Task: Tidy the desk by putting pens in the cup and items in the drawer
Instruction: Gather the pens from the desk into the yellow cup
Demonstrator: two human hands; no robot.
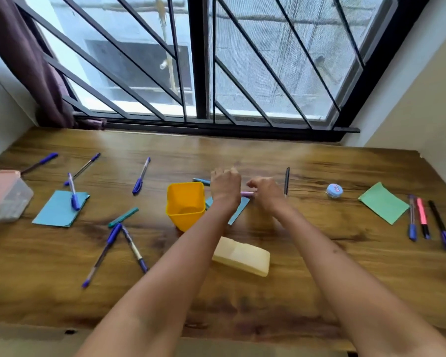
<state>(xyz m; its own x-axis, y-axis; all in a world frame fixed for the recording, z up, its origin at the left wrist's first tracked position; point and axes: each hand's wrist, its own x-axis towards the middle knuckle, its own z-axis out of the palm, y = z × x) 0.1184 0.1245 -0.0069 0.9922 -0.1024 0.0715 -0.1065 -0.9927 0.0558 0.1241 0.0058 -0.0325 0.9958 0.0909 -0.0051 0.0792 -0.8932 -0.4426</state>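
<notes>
Pinching a short lilac marker [247,194] between left hand [225,185] and right hand [264,192], both grips closed on it beside the empty yellow plastic cup [185,204]; a hurried drop could tip the cup.

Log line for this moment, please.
stage: pen pickup | left hand: closed | right hand: on lilac pen | yellow cup: looks empty

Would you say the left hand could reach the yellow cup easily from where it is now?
Probably yes: the left hand sits just right of the yellow cup, whose open top is unobstructed, with nothing between them on the desk.
</notes>
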